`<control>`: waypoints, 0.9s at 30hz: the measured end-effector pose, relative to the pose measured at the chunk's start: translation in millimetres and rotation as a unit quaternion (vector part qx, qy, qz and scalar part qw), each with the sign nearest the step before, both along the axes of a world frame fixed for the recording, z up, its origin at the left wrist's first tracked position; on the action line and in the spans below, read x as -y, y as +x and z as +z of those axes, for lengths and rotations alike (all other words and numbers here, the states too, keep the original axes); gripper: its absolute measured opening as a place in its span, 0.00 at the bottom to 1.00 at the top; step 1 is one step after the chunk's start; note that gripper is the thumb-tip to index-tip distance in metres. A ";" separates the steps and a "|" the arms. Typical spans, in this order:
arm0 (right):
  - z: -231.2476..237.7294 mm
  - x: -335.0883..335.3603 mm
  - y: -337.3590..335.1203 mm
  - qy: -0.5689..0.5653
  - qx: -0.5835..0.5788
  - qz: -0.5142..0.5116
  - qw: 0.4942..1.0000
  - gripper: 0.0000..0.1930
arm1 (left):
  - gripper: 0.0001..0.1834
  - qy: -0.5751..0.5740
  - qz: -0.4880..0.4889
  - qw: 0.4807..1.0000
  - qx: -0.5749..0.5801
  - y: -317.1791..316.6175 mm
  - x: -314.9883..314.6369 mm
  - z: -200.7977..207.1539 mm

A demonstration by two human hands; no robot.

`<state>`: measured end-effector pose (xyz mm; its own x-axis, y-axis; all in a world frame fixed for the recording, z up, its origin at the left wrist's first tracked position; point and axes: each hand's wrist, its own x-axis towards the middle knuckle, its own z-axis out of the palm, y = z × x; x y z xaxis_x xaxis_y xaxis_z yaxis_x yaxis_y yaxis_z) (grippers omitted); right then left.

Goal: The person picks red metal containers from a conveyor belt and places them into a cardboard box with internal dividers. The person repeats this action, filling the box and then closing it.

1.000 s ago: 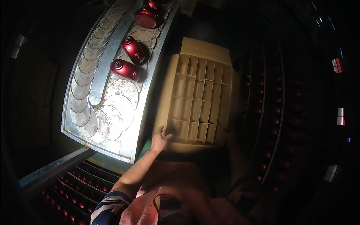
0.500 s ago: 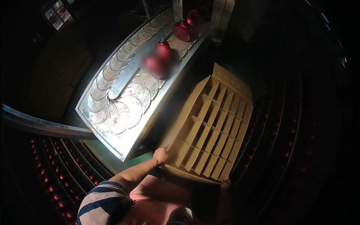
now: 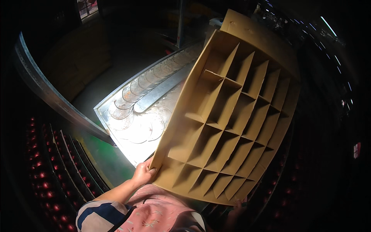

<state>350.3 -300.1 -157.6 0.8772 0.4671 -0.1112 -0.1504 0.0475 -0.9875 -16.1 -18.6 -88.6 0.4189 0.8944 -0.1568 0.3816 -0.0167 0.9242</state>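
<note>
A large brown cardboard box, divided by cardboard partitions into several open cells, is held up in front of me, tilted with its open side toward me. My left hand grips its lower left edge, the thumb over the rim. In deep shadow at the lower right corner, my right hand is closed on the box's edge, its fingers only partly visible. The cells that show hold nothing I can make out. Part of the box's far flap stands up beyond the partitions.
Left of the box lies a brightly lit metal conveyor with overlapping crescent plates, partly hidden by the box. A curved metal rail meets its near end. Rows of dark red, shiny items stand low on my left; more show dimly at right.
The box has risen closer to me, filling more of the view, both hands moving with it. It now covers the conveyor's right side, where red items were seen before.
</note>
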 end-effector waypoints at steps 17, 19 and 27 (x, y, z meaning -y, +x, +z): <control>277.7 -386.9 -18.1 0.164 0.264 0.308 0.899 0.20 | 0.13 -0.010 0.261 0.851 0.455 -73.7 -400.2 160.6; 226.0 -371.3 -14.4 0.078 0.156 0.326 0.929 0.23 | 0.31 -0.009 0.331 0.885 0.326 -40.1 -451.0 175.9; -22.6 -173.8 -24.2 -0.253 -0.343 0.176 0.887 0.07 | 0.27 -0.072 0.220 0.907 0.352 42.8 -342.7 79.6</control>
<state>326.2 -126.3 -180.2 0.3321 0.4368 -0.8360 -0.6417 -0.5451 -0.5396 26.7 324.1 -9.0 0.0680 0.9908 -0.1172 -0.3637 0.1340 0.9218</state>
